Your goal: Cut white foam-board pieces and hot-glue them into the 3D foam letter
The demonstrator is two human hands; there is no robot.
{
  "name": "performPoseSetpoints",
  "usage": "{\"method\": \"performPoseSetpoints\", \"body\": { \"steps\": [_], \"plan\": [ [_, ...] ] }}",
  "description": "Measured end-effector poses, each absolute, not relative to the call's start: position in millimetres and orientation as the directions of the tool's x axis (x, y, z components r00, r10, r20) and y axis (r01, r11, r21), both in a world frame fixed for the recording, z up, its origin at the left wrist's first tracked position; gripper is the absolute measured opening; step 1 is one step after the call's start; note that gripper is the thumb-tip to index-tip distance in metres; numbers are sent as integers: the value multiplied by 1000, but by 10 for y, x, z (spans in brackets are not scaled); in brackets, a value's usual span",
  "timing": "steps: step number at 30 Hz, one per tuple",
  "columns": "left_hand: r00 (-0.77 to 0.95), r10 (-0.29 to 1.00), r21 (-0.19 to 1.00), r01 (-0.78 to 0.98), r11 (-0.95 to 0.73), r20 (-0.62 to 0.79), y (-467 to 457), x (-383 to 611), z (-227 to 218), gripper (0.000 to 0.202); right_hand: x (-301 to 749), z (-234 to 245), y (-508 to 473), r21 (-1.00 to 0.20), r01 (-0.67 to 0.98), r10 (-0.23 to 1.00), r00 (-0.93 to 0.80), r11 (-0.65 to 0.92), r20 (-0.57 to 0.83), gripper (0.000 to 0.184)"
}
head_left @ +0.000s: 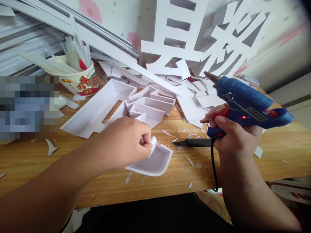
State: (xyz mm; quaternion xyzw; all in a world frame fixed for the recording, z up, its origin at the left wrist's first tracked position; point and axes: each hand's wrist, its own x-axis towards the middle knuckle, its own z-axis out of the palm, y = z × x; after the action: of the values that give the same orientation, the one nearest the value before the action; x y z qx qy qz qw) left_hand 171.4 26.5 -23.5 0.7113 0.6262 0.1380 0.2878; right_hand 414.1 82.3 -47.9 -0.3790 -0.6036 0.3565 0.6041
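My left hand (126, 139) is closed in a pinch on the white side strip of a small curved white foam-board piece (155, 161) lying on the wooden table (243, 161). My right hand (233, 132) grips a blue hot glue gun (247, 103), held up to the right of that piece with its nozzle pointing up and left and a red light on. Its black cord hangs down over the table's front edge.
A larger white foam-board character with raised walls (116, 103) lies behind my left hand. A black utility knife (194, 142) lies by my right hand. A paper cup of white strips (80, 77) stands at left. Big white cut-out characters (206, 35) lean on the wall among scraps.
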Motion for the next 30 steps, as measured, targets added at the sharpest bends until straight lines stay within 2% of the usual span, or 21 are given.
{"method": "performPoseSetpoints", "body": {
  "steps": [6,15,21,27,30],
  "plan": [
    [169,969,594,804,-29,-181,267,1763,-240,16,4170,-528,828,-870,32,870,-55,493,491,8],
    [191,960,609,793,-26,-207,258,1775,-305,16,4182,-567,836,-857,30,857,-60,515,513,11],
    [222,958,668,743,-45,-182,260,1788,-327,16,4185,-570,840,-857,57,859,-64,512,508,16],
    [213,942,644,765,4,-259,241,1829,-349,17,4184,-592,861,-840,82,844,-78,536,531,18],
    [219,934,636,772,12,-284,228,1839,-369,16,4181,-588,866,-832,24,829,-108,554,549,12]
  ]
}}
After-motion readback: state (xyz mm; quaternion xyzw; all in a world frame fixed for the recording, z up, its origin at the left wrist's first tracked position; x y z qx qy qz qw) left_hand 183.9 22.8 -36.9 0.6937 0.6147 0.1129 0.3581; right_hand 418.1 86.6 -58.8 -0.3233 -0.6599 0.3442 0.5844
